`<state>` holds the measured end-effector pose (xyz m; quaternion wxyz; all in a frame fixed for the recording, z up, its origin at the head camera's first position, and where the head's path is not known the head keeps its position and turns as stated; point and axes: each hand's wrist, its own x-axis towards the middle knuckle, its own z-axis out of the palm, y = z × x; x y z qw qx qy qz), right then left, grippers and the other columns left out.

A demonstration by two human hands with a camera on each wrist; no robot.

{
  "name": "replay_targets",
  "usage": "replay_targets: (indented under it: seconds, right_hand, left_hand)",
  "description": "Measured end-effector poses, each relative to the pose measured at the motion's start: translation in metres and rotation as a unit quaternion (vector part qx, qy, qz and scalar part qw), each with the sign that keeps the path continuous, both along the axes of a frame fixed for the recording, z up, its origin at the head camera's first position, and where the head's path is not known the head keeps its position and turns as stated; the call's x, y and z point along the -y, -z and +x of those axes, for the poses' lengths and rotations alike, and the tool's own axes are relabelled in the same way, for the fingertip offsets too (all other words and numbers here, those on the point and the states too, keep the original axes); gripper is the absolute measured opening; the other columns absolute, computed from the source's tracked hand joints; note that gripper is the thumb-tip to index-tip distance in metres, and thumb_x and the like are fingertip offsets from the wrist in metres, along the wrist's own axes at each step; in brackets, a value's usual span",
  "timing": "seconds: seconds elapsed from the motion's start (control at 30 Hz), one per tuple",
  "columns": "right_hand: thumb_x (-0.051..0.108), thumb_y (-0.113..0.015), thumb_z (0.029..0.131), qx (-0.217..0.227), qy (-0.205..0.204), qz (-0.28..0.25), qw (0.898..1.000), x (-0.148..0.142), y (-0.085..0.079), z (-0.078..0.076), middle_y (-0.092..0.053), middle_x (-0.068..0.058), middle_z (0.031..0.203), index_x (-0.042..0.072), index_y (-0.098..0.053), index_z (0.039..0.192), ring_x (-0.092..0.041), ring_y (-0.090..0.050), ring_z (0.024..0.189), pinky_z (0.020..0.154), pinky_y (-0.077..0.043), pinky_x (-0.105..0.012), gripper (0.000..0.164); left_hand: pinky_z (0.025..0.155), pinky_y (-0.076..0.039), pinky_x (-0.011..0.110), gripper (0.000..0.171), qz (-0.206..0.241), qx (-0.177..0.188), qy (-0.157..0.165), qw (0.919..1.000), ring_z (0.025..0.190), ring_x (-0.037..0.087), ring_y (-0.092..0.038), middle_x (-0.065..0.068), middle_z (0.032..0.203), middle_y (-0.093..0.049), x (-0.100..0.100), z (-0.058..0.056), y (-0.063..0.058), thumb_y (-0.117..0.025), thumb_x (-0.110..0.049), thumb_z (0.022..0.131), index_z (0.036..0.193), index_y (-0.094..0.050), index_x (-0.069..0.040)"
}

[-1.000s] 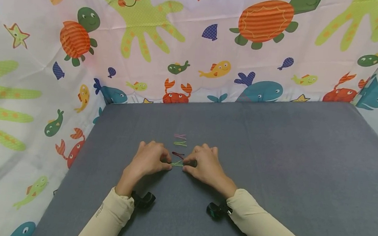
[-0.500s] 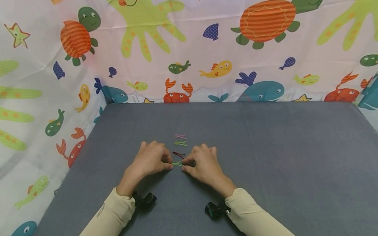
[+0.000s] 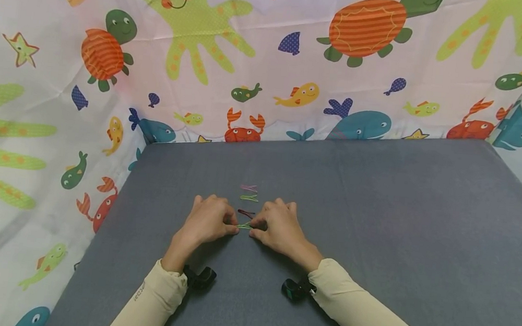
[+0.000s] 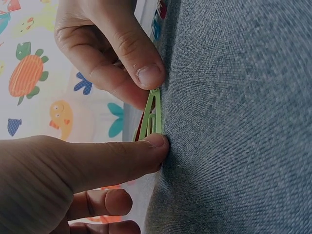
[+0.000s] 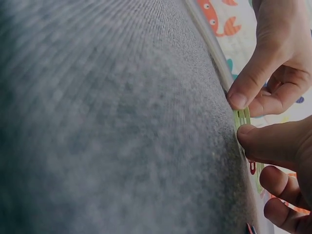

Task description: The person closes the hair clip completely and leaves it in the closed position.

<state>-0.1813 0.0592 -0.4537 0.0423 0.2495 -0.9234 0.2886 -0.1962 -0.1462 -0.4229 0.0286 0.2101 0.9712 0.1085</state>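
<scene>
A light green snap hair clip [image 3: 244, 226] lies level between my two hands, low over the grey table. My left hand [image 3: 208, 218] pinches its left end between thumb and fingers. The right hand [image 3: 283, 230] pinches the opposite end. In the left wrist view the clip [image 4: 158, 114] shows its narrow V-shaped frame, and both thumbs cover its ends. Just beyond it lies a dark red hair clip [image 3: 246, 213], close to the right fingertips.
Farther back, in line with the held clip, lie another green hair clip [image 3: 249, 197] and a pink hair clip [image 3: 249, 188]. A curtain [image 3: 270, 64] printed with sea animals stands along the back and sides of the grey table [image 3: 401, 224].
My right hand has shifted slightly left, so its fingertips are closer to the left hand's along the green clip. The left hand and the other clips stay in place.
</scene>
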Motion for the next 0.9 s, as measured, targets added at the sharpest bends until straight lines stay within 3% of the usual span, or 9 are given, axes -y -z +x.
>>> replay_targets:
  seconds: [0.57,0.9]
  right_hand:
    - [0.028,-0.086,0.082,-0.004,0.005,-0.003,1.000,0.0011,0.0037,-0.0016,-0.065,0.008,0.084,0.023,-0.084,0.091,-0.012,-0.044,0.080,0.081,-0.027,-0.044,0.010]
    - [0.026,-0.086,0.082,-0.033,0.011,-0.014,0.999,-0.0034,0.0011,-0.0013,-0.067,0.007,0.084,0.023,-0.084,0.090,-0.014,-0.047,0.080,0.079,-0.029,-0.045,0.009]
  left_hand:
    - [0.072,-0.025,0.040,0.017,0.008,-0.006,-0.004,0.9999,0.073,0.015,-0.045,-0.006,0.079,-0.063,-0.0018,0.0008,0.0012,-0.089,-0.031,0.078,0.069,-0.075,-0.028]
    - [0.071,-0.024,0.038,0.015,0.023,-0.018,0.002,0.9996,0.072,0.013,-0.045,-0.007,0.076,-0.062,-0.0039,0.0004,-0.0002,-0.088,-0.031,0.079,0.072,-0.076,-0.027]
